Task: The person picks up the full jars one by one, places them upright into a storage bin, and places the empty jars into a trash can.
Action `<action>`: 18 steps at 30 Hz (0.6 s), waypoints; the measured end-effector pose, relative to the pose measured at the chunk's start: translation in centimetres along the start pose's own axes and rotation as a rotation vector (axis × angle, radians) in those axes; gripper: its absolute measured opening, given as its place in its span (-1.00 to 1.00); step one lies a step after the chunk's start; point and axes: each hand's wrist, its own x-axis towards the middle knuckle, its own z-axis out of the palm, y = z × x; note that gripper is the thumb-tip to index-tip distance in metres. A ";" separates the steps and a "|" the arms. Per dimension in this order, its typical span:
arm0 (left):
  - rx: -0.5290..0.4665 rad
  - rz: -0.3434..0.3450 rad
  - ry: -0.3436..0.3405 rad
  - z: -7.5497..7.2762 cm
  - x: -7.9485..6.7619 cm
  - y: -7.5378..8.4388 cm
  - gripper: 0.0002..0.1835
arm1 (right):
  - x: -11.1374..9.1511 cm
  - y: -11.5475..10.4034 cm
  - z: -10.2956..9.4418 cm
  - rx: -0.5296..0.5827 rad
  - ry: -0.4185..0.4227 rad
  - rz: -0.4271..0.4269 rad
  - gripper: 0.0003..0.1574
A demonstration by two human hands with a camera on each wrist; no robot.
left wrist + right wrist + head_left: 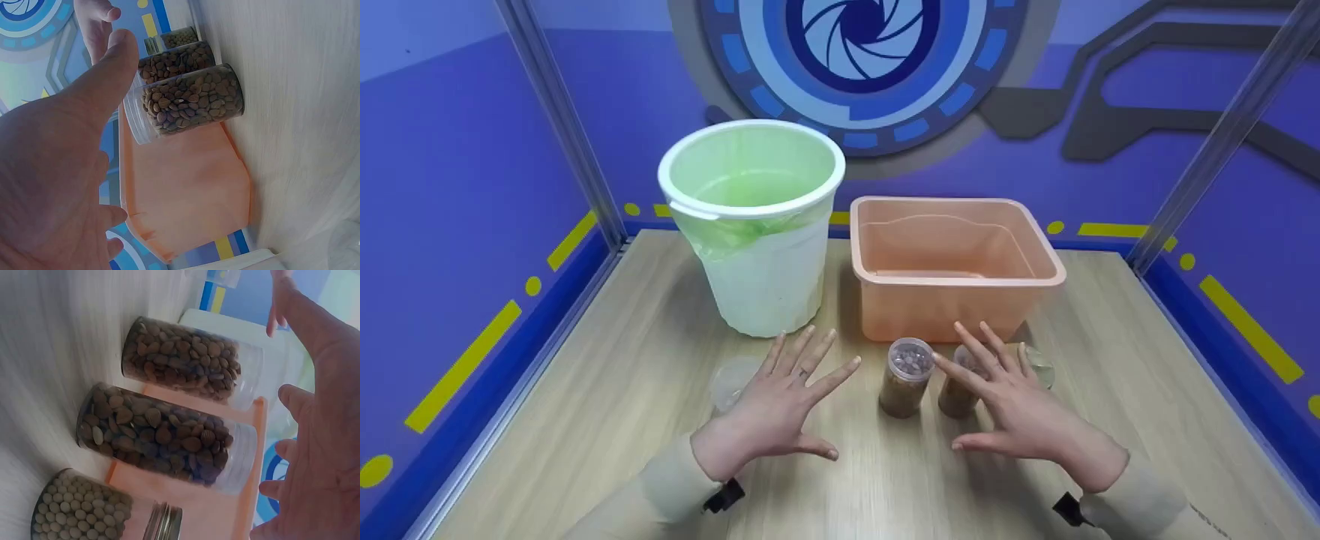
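Observation:
Fingers spread, my left hand hovers over the table beside a clear plastic container, which it partly covers in the head view. My right hand is also spread and holds nothing. It overlaps two jars in the head view. One clear jar of brown, almond-like nuts stands upright between the hands. A second jar of similar nuts stands just right of it, under the right fingers. Beyond that is a jar of pale round beans with a metallic-looking lid, mostly hidden by the right hand in the head view.
At the back left stands a white bin lined with a green bag. An orange-pink rectangular tub is right of it, close behind the jars. Blue printed panels wall the wooden table on the left, back and right.

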 end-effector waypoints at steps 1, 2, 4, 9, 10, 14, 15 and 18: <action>-0.013 -0.005 -0.004 0.0 0.0 0.0 0.29 | -0.1 0.2 -0.1 0.017 0.007 0.008 0.37; -0.025 -0.011 -0.009 0.0 0.1 -0.1 0.29 | -0.2 0.4 -0.1 0.040 0.019 0.015 0.37; -0.065 -0.026 -0.026 -0.1 0.3 -0.1 0.28 | -0.3 1.1 -0.3 0.119 0.064 0.023 0.38; -0.334 -0.115 -0.072 -0.6 1.2 -0.4 0.19 | -0.8 4.0 -0.6 0.428 0.217 0.070 0.36; -0.419 -0.142 -0.070 -0.7 1.5 -0.4 0.16 | -1.0 4.7 -0.6 0.485 0.237 0.100 0.36; -0.820 -0.270 -0.007 -1.0 3.3 -0.7 0.05 | -2.1 7.3 -0.1 0.667 0.243 0.286 0.40; -0.928 -0.309 0.022 -1.1 3.8 -0.9 0.02 | -2.4 7.8 0.1 0.705 0.233 0.324 0.41; -1.280 -0.435 0.123 -1.1 5.5 -1.3 -0.09 | -3.3 9.1 1.2 0.801 0.203 0.393 0.43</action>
